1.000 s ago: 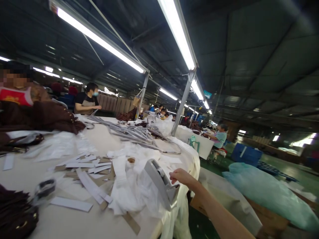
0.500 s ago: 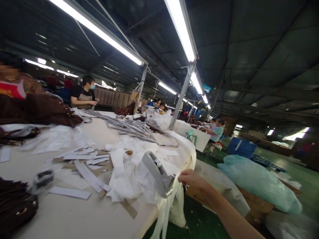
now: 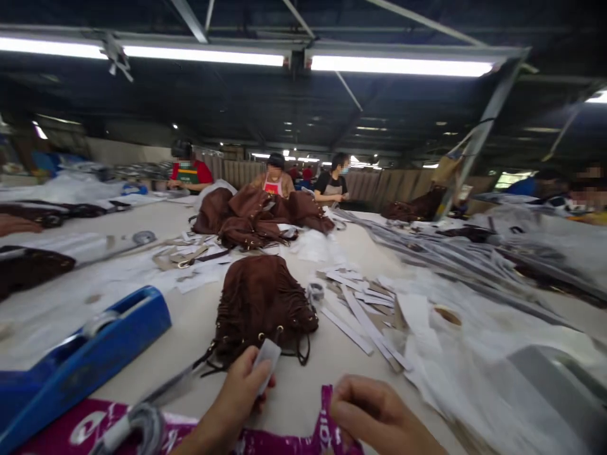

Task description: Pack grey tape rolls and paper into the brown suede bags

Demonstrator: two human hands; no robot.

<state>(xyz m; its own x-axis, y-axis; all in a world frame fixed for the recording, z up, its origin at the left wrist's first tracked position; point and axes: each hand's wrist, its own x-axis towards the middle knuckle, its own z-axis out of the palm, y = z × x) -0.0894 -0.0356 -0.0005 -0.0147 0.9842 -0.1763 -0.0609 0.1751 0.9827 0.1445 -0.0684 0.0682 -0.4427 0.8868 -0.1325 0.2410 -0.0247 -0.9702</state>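
My left hand (image 3: pixel 239 392) is low in the middle of the view, closed on a small white paper slip (image 3: pixel 268 359). My right hand (image 3: pixel 374 414) is just to its right, fingers curled in a pinch; what it holds, if anything, I cannot make out. Both hands hover over a magenta printed sheet (image 3: pixel 265 436) at the table's near edge. Just beyond them lies a brown fringed bag (image 3: pixel 263 303).
A blue tape dispenser (image 3: pixel 83 354) stands at the near left, a grey one (image 3: pixel 554 373) at the near right. White strips (image 3: pixel 360 309), a tape roll (image 3: pixel 446 316) and white wrapping cover the table. More brown bags (image 3: pixel 256 218) are heaped further back, with several workers seated behind.
The view has swung left from the table's right end to its middle. My right hand left the grey tape dispenser and came in front of me; my left hand has come into view with a slip.
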